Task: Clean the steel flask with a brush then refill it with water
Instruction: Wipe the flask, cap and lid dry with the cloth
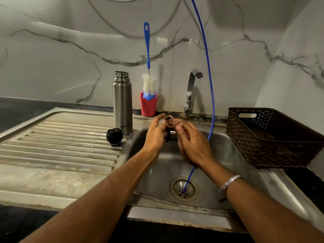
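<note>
**A:** Going from the left, what are you seeing on the draining board [57, 137]?

**B:** I am seeing the black flask cap [114, 137] lying on the ribs, off the flask. Just beside it, a little behind and to the right, the steel flask [122, 102] is standing upright at the sink's edge, mouth open. Its long axis is pointing straight up.

**A:** And the brush?

**B:** The bottle brush [148, 67] is standing head down in a red cup [148, 106] just to the right of the flask, against the marble wall, its blue handle leaning up along it.

**A:** Where are my hands?

**B:** Both are hovering over the sink basin [157, 174], in front of the tap [191, 92]. The left hand [156, 135] has its fingers stretched out and mostly together. The right hand [192, 144] is pressing against it with relaxed fingers. Something small and dark is showing between them; I cannot tell what it is, or whether it is gripped.

**A:** So which hand is going for the flask?

**B:** I am judging the left one. The flask lies up and to the left of the left fingers, near them, and the brush is almost straight behind them. The right hand is further away, with the thin blue tube [210, 85] hanging beside it down to the drain [184, 188]. A brown basket [273, 137] is sitting at the far right.
</note>
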The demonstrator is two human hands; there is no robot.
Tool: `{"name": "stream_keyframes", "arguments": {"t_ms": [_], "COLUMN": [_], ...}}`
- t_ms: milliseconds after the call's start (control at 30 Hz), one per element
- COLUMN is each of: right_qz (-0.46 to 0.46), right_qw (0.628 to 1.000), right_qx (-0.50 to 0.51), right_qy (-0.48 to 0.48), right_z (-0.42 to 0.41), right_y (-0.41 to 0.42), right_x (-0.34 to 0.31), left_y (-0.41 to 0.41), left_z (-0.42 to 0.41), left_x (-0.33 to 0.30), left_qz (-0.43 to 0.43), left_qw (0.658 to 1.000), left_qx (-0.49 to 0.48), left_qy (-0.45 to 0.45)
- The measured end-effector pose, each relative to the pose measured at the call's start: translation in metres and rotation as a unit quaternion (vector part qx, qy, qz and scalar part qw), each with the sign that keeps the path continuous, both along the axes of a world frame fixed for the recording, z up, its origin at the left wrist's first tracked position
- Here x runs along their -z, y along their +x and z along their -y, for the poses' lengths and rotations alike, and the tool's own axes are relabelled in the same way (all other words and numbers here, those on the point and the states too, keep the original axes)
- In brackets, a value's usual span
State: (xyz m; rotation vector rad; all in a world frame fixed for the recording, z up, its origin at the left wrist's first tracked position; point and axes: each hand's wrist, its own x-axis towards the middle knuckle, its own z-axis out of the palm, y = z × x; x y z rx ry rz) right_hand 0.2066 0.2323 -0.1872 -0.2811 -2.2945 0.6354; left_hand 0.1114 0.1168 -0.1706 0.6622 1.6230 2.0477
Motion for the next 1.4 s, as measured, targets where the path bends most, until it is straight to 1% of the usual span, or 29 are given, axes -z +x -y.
{"name": "stream_keyframes", "arguments": {"t_ms": [67,100,167,200,233,267,300,333,367,400,433,467,533,567,600,667,733,767,800,833,867,933,967,1000,1067,1133,1267,1333,1400], "right_qz": [-0.004,0.012,0.048,0.051,0.038,0.014,-0.017,-0.042,-0.058,-0.049,-0.026,0.004,0.066,0.071,0.055,-0.018,-0.041,-0.033,-0.026,-0.014,0.013,0.056,0.063,0.060,0.042,0.027,0.030,0.029,0.011], "right_qw": [1.000,0.998,0.977,0.965,0.965,0.978,0.994,0.998,0.994,0.994,0.997,0.996,0.970,0.966,0.975,0.997,0.982,0.978,0.984,0.993,0.998,0.978,0.971,0.973,0.987,0.997,0.986,0.955,0.885], "right_qx": [-0.019,-0.034,-0.051,-0.056,-0.050,-0.042,-0.037,-0.042,-0.045,-0.053,-0.062,-0.066,-0.075,-0.072,-0.065,-0.076,-0.096,-0.094,-0.088,-0.081,-0.065,-0.042,-0.033,-0.029,-0.042,-0.057,-0.075,-0.072,-0.066], "right_qy": [-0.005,0.046,0.200,0.251,0.256,0.205,0.101,-0.011,-0.085,-0.087,-0.027,0.062,0.222,0.240,0.206,0.020,-0.156,-0.183,-0.153,-0.085,0.018,0.196,0.229,0.220,0.149,0.044,-0.145,-0.285,-0.460], "right_z": [0.002,0.003,0.002,0.000,-0.002,-0.001,0.000,0.002,0.003,0.005,0.006,0.006,0.003,-0.001,-0.001,0.001,0.005,0.006,0.007,0.008,0.009,0.008,0.008,0.008,0.008,0.006,0.002,0.002,-0.002], "right_y": [0.000,0.002,0.004,0.005,0.004,0.002,0.000,-0.003,-0.004,-0.003,0.001,0.005,0.011,0.010,0.008,0.002,-0.005,-0.006,-0.004,0.001,0.005,0.009,0.008,0.006,0.003,0.000,-0.005,-0.002,0.001], "right_x": [0.000,-0.002,-0.001,0.001,0.002,0.001,0.000,0.000,-0.001,-0.001,0.000,0.000,-0.001,-0.001,-0.001,0.000,0.000,0.000,0.002,0.001,0.000,0.001,0.001,0.001,0.003,0.005,0.002,-0.001,-0.001], "left_y": [0.004,0.005,0.007,0.006,0.005,0.006,0.008,0.011,0.014,0.016,0.017,0.017,0.016,0.014,0.012,0.011,0.009,0.010,0.009,0.010,0.011,0.015,0.016,0.015,0.011,0.007,-0.002,-0.010,-0.013], "left_z": [0.005,0.008,0.017,0.019,0.020,0.019,0.019,0.020,0.021,0.022,0.023,0.025,0.025,0.023,0.020,0.016,0.014,0.015,0.015,0.015,0.016,0.016,0.015,0.014,0.011,0.009,0.003,-0.005,-0.007], "left_x": [-0.004,-0.008,-0.018,-0.021,-0.022,-0.021,-0.021,-0.021,-0.021,-0.021,-0.023,-0.024,-0.022,-0.021,-0.019,-0.017,-0.016,-0.015,-0.015,-0.015,-0.015,-0.017,-0.018,-0.018,-0.015,-0.012,-0.001,0.007,0.010], "left_qz": [0.008,0.020,0.032,0.028,0.016,-0.001,-0.022,-0.040,-0.045,-0.046,-0.050,-0.045,-0.023,-0.024,-0.027,-0.045,-0.047,-0.047,-0.046,-0.045,-0.046,-0.056,-0.059,-0.065,-0.073,-0.077,-0.059,-0.030,-0.013], "left_qw": [1.000,0.999,0.998,0.998,0.998,0.999,0.999,0.999,0.999,0.999,0.999,0.999,1.000,1.000,0.999,0.999,0.999,0.999,0.999,0.999,0.999,0.998,0.998,0.998,0.997,0.997,0.998,0.999,0.999], "left_qx": [0.004,0.000,-0.012,-0.016,-0.009,-0.007,-0.002,0.002,0.003,0.004,0.002,0.005,0.011,0.014,0.024,0.025,0.027,0.025,0.023,0.019,0.018,0.019,0.016,0.014,0.001,-0.009,-0.016,-0.017,-0.037], "left_qy": [0.010,0.026,0.046,0.052,0.055,0.050,0.041,0.031,0.023,0.015,0.004,0.003,0.009,0.009,0.010,0.007,0.002,0.001,0.002,0.001,0.004,0.002,-0.003,-0.004,-0.009,-0.006,-0.016,-0.018,-0.016]}}
